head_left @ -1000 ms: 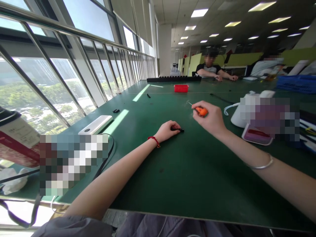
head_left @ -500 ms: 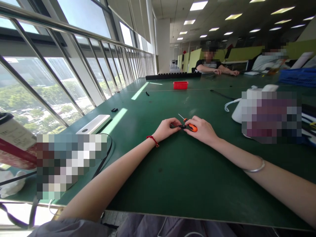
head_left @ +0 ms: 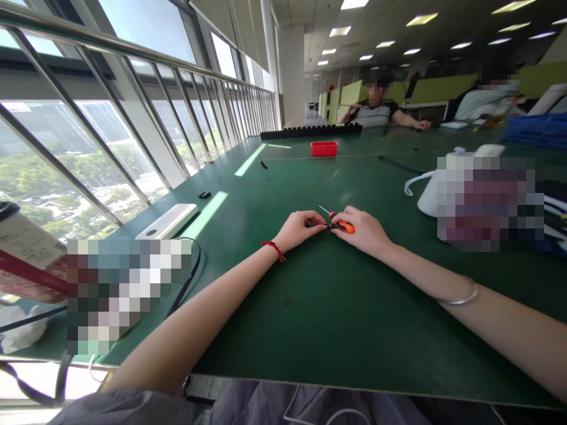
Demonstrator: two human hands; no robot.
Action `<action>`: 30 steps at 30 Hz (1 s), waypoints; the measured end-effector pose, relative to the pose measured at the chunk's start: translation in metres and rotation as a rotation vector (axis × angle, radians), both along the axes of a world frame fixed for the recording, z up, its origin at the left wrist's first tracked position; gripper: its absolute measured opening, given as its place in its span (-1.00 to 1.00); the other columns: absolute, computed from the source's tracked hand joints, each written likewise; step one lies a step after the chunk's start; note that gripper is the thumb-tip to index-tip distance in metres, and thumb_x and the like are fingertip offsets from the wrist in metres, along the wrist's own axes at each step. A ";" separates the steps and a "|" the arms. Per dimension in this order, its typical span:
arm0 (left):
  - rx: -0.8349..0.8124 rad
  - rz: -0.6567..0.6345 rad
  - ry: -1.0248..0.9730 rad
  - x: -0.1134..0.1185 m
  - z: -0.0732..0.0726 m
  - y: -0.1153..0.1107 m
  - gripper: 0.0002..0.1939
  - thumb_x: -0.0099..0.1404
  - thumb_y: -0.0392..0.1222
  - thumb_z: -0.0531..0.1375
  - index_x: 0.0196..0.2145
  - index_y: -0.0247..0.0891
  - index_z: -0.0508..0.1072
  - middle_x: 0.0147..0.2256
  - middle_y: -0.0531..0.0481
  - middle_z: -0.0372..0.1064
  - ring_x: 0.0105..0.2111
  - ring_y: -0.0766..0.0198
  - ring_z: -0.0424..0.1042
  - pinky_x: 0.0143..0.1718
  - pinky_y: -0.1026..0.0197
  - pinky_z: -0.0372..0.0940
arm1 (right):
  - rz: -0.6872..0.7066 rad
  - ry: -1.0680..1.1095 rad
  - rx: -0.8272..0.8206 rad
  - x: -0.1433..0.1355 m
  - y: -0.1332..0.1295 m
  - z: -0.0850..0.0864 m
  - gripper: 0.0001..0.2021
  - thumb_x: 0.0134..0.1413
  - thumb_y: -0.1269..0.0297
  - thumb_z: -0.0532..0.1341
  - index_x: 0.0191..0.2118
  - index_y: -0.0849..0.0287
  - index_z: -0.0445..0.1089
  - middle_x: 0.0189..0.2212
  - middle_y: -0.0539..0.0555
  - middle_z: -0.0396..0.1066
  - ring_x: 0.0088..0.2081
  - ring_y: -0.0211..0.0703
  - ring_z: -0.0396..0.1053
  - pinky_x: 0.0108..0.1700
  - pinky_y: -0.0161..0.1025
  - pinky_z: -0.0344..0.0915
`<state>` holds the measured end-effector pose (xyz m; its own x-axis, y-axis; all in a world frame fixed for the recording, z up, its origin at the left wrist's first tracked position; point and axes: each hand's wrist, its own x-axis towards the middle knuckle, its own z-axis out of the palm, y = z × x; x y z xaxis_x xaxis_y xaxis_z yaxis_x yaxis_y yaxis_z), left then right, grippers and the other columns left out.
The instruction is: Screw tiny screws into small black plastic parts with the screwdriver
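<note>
Over the green table (head_left: 274,330), my two hands meet fingertip to fingertip. My right hand (head_left: 365,231) is closed round a screwdriver (head_left: 345,226) with an orange and black handle; its thin metal shaft sticks out toward the upper left, past the fingers. Between the fingertips shows a small black part (head_left: 330,226), mostly hidden. My left hand (head_left: 301,229) pinches this part from the left, with thumb and fingers together. The right fingertips touch or nearly touch it; I cannot tell which. What the part is exactly does not show.
Ahead lie a red bin (head_left: 324,149) and a long black strip (head_left: 310,131). A white power bank (head_left: 168,222) and a small black clip (head_left: 204,195) are on the left, beside a railing. A white container (head_left: 427,198) stands right. Two people sit at the far side.
My left fingers have moved slightly right and cover more of the black part. The screwdriver stays nearly in place. A person across the table has raised one hand.
</note>
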<state>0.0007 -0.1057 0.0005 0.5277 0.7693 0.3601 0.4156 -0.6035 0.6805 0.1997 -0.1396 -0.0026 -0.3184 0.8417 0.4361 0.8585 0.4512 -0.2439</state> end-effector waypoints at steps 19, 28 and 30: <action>0.222 0.080 0.258 0.003 0.002 -0.007 -0.86 0.28 -0.16 0.15 -0.31 -0.26 0.47 -0.30 -0.01 0.47 -0.26 0.23 0.40 -0.21 0.21 0.28 | 0.039 -0.028 -0.021 -0.001 -0.001 0.000 -0.83 0.06 0.17 0.20 -0.23 0.08 0.44 -0.33 0.06 0.33 -0.28 -0.11 0.33 -0.31 -0.22 0.23; 0.284 0.052 0.240 0.003 0.002 -0.008 -0.90 0.30 -0.21 0.14 -0.32 -0.26 0.43 -0.22 -0.03 0.41 -0.23 0.24 0.41 -0.20 0.23 0.29 | 0.035 0.042 -0.027 -0.001 -0.001 0.000 -0.83 0.09 0.21 0.16 -0.23 0.08 0.44 -0.29 0.04 0.36 -0.29 -0.14 0.36 -0.30 -0.25 0.22; 0.290 0.046 0.230 0.003 0.001 -0.008 -0.90 0.30 -0.22 0.14 -0.32 -0.27 0.42 -0.22 -0.03 0.40 -0.23 0.23 0.41 -0.21 0.23 0.28 | 0.040 0.059 -0.022 -0.001 0.000 -0.001 -0.84 0.08 0.22 0.16 -0.24 0.07 0.45 -0.30 0.04 0.36 -0.31 -0.16 0.36 -0.31 -0.26 0.21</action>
<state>0.0039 -0.1135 0.0018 0.5875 0.6771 0.4431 0.5686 -0.7350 0.3694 0.1987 -0.1400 -0.0040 -0.3264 0.8383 0.4367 0.8239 0.4788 -0.3034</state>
